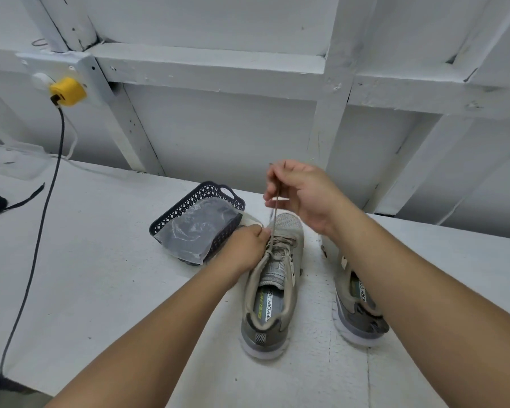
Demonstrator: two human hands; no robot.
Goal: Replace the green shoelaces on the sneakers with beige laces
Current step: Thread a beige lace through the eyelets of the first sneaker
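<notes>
Two olive-grey sneakers stand on the white table, toes pointing away from me. The left sneaker (273, 287) is at the centre, laced with a dull olive-green lace (275, 222). My left hand (245, 248) grips the shoe's left side by the eyelets. My right hand (301, 192) is raised above the toe and pinches one end of that lace, pulling it taut upward. My right forearm covers much of the right sneaker (357, 307).
A dark blue plastic basket (189, 207) holding a clear plastic bag lies just left of the shoe. A black cable (42, 231) hangs from a yellow plug (67, 91) on the wall socket at left. Black laces (0, 201) lie at the far left edge.
</notes>
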